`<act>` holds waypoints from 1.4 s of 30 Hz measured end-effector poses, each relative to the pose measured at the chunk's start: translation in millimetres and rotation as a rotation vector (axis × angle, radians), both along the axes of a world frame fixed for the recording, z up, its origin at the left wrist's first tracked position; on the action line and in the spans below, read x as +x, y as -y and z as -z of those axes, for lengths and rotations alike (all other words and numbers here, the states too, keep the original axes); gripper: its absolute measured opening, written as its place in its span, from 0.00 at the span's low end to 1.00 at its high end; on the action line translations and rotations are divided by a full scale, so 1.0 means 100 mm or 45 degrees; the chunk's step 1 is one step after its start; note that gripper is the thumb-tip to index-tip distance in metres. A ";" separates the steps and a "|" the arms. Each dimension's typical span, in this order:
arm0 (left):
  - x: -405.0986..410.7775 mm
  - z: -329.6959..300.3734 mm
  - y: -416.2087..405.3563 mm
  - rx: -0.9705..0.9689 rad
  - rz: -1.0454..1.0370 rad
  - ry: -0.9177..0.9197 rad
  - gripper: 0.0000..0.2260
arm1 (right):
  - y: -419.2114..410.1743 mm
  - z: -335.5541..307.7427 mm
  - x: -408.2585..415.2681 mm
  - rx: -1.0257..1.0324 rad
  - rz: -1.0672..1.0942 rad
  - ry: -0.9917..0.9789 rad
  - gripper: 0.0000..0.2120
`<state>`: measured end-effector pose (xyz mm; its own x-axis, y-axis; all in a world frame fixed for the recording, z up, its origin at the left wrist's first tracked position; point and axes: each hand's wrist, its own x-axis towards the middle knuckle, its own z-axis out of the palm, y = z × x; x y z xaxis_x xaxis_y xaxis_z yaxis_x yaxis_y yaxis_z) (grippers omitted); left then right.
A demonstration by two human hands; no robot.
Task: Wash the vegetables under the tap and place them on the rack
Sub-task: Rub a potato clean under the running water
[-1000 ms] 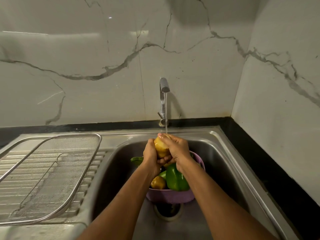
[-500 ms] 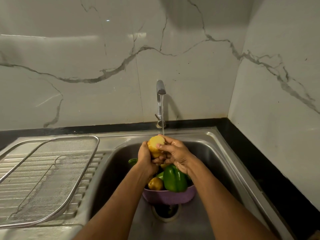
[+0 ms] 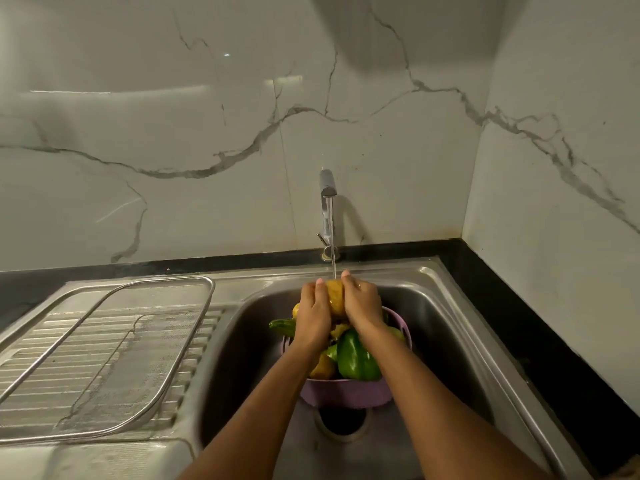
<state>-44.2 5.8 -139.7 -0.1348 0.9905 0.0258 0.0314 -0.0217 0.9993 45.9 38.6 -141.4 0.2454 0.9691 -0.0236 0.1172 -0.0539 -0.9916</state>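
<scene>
Water from the tap (image 3: 328, 188) runs in a thin stream onto a yellow vegetable (image 3: 335, 296), which is held over the sink (image 3: 446, 327) between the left hand (image 3: 314, 311) and the right hand (image 3: 362, 303). The fingers of both hands are curled round it from either side, so only a narrow strip of its surface is seen; whether it is a potato or a small yellow pepper cannot be told. Its skin looks smooth, pale yellow and wet. It is judged to be firm, fairly light and slippery under running water, so it is best cupped round its widest part with both palms, not pinched at the ends. Just below the hands a purple bowl (image 3: 346, 396) stands in the sink over the drain, and in it are piled a glossy green pepper (image 3: 356, 358), another yellowish piece (image 3: 323, 368) and a long green vegetable (image 3: 282, 327) that pokes over the rim to the left. The peppers are judged hollow and easily bruised, and are best taken by the body, not the stalk. To the left, on the ribbed draining board, the wire rack (image 3: 104, 358) lies well apart from the hands, with nothing seen placed on it yet.
</scene>
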 end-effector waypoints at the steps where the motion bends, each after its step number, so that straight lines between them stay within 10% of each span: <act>1: -0.05 0.01 0.01 -0.003 0.000 -0.086 0.13 | 0.03 0.01 0.00 0.049 0.005 0.127 0.19; 10: -0.21 -0.11 0.38 0.571 -0.130 -0.415 0.22 | 0.43 -0.08 -0.21 0.773 0.136 0.139 0.20; 14: -0.34 0.10 0.32 0.246 -0.082 -0.510 0.19 | 0.38 0.02 -0.14 0.286 0.031 0.711 0.26; 20: -0.26 -0.08 0.38 0.709 -0.256 -0.372 0.15 | 0.51 -0.12 -0.31 0.899 0.254 0.414 0.19; 24: -0.35 0.12 0.35 0.374 -0.136 -0.535 0.15 | 0.46 0.05 -0.24 0.297 0.133 0.747 0.25; 29: -0.23 -0.08 0.43 0.713 -0.248 -0.392 0.15 | 0.53 -0.09 -0.31 0.885 0.288 0.453 0.20; 33: -0.36 0.14 0.39 0.329 -0.083 -0.590 0.14 | 0.49 0.03 -0.21 0.242 0.114 0.841 0.25; 42: -0.40 0.11 0.30 0.134 0.247 -0.604 0.23 | 0.43 0.09 -0.09 0.155 0.080 0.701 0.23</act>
<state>-83.7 -24.6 -150.6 0.1019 0.9849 0.1402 0.4657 -0.1718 0.8681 37.1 -4.3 -150.5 0.2473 0.9400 0.2349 0.6191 0.0332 -0.7846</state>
